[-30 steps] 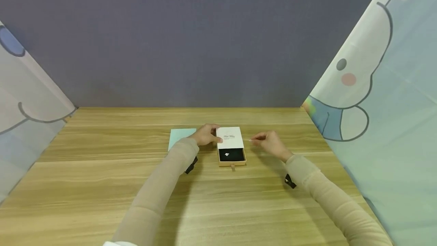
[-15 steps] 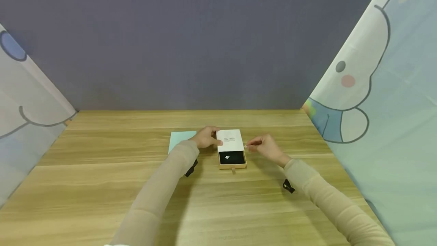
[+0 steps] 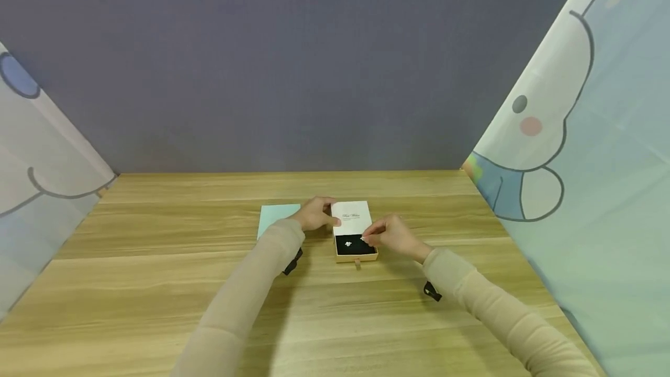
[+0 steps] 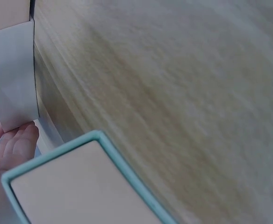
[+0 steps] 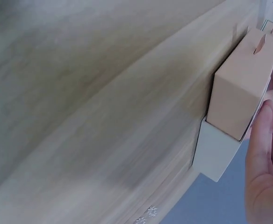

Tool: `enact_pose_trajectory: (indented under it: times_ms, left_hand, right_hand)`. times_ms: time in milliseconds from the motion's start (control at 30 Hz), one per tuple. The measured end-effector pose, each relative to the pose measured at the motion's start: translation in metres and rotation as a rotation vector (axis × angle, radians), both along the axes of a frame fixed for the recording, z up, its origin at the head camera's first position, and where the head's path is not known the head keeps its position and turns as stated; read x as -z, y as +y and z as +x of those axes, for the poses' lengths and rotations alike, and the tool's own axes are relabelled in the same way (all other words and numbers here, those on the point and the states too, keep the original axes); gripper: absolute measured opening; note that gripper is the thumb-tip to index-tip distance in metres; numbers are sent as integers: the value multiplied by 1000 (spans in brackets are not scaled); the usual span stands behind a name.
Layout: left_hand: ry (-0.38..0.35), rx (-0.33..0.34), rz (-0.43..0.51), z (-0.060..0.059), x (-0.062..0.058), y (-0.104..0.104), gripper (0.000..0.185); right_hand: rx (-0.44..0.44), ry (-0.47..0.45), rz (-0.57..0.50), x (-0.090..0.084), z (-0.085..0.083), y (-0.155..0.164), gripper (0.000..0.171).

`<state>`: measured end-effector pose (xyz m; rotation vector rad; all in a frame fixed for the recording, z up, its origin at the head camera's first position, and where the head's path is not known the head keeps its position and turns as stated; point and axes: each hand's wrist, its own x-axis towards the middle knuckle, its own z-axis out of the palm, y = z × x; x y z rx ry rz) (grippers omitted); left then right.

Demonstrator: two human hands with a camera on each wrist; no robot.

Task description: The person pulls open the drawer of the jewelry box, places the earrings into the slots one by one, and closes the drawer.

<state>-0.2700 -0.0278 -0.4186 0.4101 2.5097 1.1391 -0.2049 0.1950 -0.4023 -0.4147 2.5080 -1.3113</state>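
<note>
A small tan drawer box (image 3: pixel 356 257) lies at the table's middle, its drawer slid out toward me from a white sleeve (image 3: pixel 352 217). A tiny silver piece (image 3: pixel 348 244) lies on the black lining (image 3: pixel 356 247). My left hand (image 3: pixel 330 214) grips the sleeve's left side; in the left wrist view its fingertips (image 4: pixel 19 140) touch the sleeve (image 4: pixel 12 79). My right hand (image 3: pixel 367 238) hovers over the open drawer and pinches a small silver piece (image 3: pixel 363 239). The right wrist view shows the tan drawer (image 5: pixel 241 84), the sleeve (image 5: pixel 216 156) and small silver bits (image 5: pixel 146 214).
A flat pale teal box (image 3: pixel 276 216) lies just left of my left hand, and its rim (image 4: pixel 127 170) fills the left wrist view. The wooden table (image 3: pixel 157 284) is walled by a grey backdrop and patterned curtains (image 3: pixel 576 162) on both sides.
My right hand has moved left and toward me, from beside the sleeve to over the open drawer, still pinching the small silver piece. The left hand has stayed on the sleeve.
</note>
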Motion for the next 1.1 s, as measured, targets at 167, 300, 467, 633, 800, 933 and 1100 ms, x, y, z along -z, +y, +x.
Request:
enact_pose_trajectory:
  times_ms: [167, 300, 467, 633, 800, 933, 1100]
  left_hand:
    - [-4, -6, -3, 3, 2, 0, 70]
    - [-8, 3, -11, 4, 3, 1, 70]
    - [5, 7, -10, 3, 1, 1, 70]
    - [4, 6, -18, 3, -3, 2, 70]
    - [23, 12, -29, 2, 0, -1, 69]
    - [20, 10, -28, 4, 2, -2, 68]
    - [18, 22, 6, 5, -1, -3, 67]
  right_hand:
    - [14, -31, 8, 1, 3, -5, 9]
    - [40, -73, 25, 0, 4, -6, 10]
    - [12, -96, 58, -1, 2, -9, 9]
    - [-12, -85, 114, -4, -1, -14, 9]
    - [16, -69, 201, -4, -3, -21, 8]
    - [6, -52, 266, -1, -1, -26, 9]
    - [12, 23, 328, -3, 1, -29, 11]
